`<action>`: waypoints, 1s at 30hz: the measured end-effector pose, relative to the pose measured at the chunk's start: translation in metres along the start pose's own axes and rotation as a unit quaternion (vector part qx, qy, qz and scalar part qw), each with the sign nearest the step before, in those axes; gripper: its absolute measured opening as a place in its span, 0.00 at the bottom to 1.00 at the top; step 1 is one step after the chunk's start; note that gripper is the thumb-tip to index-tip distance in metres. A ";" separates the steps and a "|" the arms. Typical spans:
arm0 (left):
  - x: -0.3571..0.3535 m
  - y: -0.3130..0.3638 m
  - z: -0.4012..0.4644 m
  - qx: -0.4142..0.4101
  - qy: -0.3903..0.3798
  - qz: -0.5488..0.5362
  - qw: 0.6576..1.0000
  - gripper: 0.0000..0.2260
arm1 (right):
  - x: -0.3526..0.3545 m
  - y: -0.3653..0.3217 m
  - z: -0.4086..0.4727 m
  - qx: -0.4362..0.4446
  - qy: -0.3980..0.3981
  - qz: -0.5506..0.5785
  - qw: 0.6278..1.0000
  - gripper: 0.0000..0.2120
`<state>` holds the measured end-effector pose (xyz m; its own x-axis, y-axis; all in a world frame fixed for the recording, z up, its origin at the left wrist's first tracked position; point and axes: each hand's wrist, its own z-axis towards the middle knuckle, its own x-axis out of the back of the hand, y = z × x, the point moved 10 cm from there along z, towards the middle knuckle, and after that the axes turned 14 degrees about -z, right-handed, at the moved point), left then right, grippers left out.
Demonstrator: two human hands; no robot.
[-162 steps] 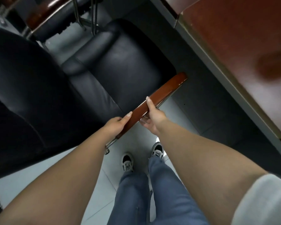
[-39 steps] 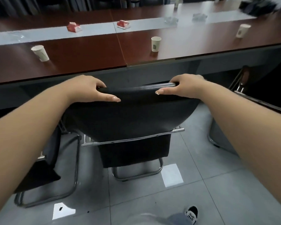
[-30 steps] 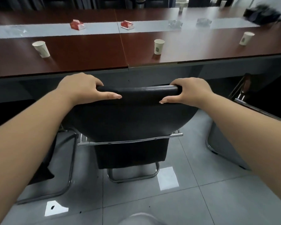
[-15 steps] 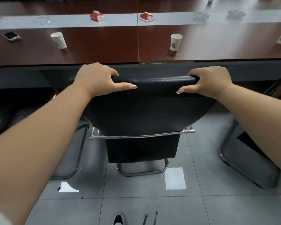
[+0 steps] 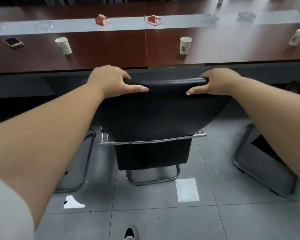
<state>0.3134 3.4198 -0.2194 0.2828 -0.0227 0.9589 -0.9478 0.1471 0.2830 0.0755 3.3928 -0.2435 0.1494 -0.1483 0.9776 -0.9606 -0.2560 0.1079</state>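
Note:
A black leather chair (image 5: 159,116) with a chrome sled frame stands with its back toward me, facing a long dark red table (image 5: 102,54). My left hand (image 5: 111,80) grips the top left edge of the backrest, fingers curled over it and thumb lying along the near side. My right hand (image 5: 216,81) grips the top right edge the same way. The chair's seat is hidden behind the backrest.
On the table stand paper cups (image 5: 64,45) (image 5: 185,45) (image 5: 298,37), a phone (image 5: 13,42) and two red packs (image 5: 102,19) (image 5: 154,19). Chrome frames of neighbouring chairs stand left (image 5: 83,170) and right (image 5: 260,174). Grey tiled floor, my shoe (image 5: 129,233) at the bottom.
Earlier both hands held a chair's wooden armrest. Since then they grip this chair's backrest top; over the last second the chair has moved closer to the table edge.

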 end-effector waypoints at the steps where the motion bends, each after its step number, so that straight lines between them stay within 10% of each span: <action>1: -0.001 0.001 -0.003 0.000 -0.006 -0.003 1.000 0.40 | -0.001 -0.001 -0.006 -0.006 0.003 0.005 1.000 0.42; 30: 0.001 0.019 0.024 -0.012 0.118 0.001 0.993 0.37 | 0.012 0.029 0.026 0.025 0.086 -0.111 0.990 0.34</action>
<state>0.2921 3.3993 -0.2130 0.3102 0.2102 0.9271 -0.9455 0.1702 0.2778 0.0558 3.3589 -0.2338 0.3096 0.0810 0.9474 -0.8952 -0.3109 0.3192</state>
